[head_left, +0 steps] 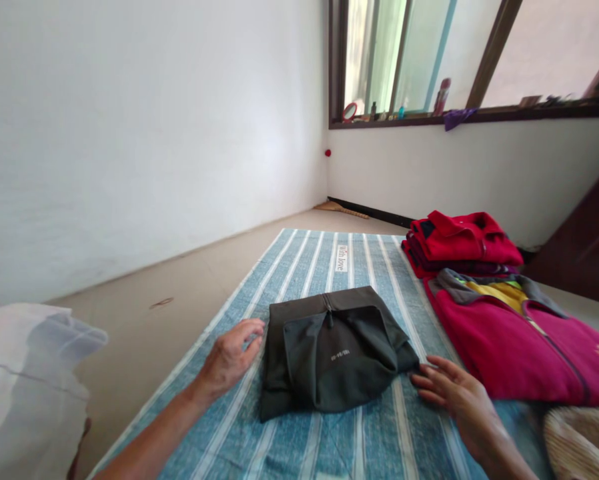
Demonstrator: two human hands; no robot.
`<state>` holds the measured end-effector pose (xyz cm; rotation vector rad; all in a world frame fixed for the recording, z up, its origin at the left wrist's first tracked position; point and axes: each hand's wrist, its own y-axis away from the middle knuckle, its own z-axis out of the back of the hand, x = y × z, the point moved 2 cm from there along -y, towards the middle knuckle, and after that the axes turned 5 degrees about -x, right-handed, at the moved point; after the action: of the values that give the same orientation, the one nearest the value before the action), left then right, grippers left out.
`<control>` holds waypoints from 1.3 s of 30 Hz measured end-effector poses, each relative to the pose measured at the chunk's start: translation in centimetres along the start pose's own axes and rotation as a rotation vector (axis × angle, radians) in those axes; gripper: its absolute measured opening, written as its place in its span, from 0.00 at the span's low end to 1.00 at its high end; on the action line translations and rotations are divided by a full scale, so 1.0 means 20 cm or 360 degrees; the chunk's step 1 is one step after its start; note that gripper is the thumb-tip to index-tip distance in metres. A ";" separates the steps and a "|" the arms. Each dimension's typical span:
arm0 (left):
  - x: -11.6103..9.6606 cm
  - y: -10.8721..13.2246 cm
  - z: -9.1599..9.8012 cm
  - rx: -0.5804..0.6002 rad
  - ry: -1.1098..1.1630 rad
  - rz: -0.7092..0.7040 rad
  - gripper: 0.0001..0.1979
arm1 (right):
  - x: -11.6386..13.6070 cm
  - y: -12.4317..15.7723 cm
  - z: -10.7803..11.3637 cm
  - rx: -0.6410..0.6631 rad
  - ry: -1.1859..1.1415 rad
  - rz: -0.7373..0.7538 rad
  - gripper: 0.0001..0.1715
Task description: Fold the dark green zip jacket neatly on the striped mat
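A dark grey-green zip-up jacket [337, 353] with a hood lies folded into a compact bundle on a blue-and-white striped cloth [299, 263]. Its short zip shows at the top, and small pale print is on the hood. Beside the bundle's left edge is my left hand [233, 353], open, fingers slightly bent and thumb apart, holding nothing. My right hand [449, 387] lies at the lower right corner with its fingers stretched out; the fingertips are at the fabric's edge, and whether they touch it I cannot tell.
A magenta zip jacket [519, 347] lies at the right, in front of a stack of folded red clothes [464, 240]. Beige ribbed fabric [579, 443] is at lower right. White translucent material [27, 393] stands at left. Small items line the windowsill [499, 115].
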<state>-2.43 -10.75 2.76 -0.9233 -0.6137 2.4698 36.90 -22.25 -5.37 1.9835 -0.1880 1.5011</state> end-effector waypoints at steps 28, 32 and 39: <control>0.07 -0.77 -0.65 0.1639 0.0436 0.0951 0.21 | -0.15 0.23 -0.54 0.0081 -0.0671 -0.0350 0.36; 0.08 -0.74 -0.64 0.1593 0.0641 0.0989 0.20 | -0.16 0.22 -0.56 0.0011 -0.0695 -0.0268 0.33; 0.00 -0.65 -0.52 0.1333 0.0624 0.1074 0.21 | 0.00 0.13 -0.52 0.0109 -0.0463 -0.0130 0.26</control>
<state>7.73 2.34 2.66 -1.2952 0.9431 2.5388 27.09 -18.50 -2.77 2.2318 -0.1762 1.1782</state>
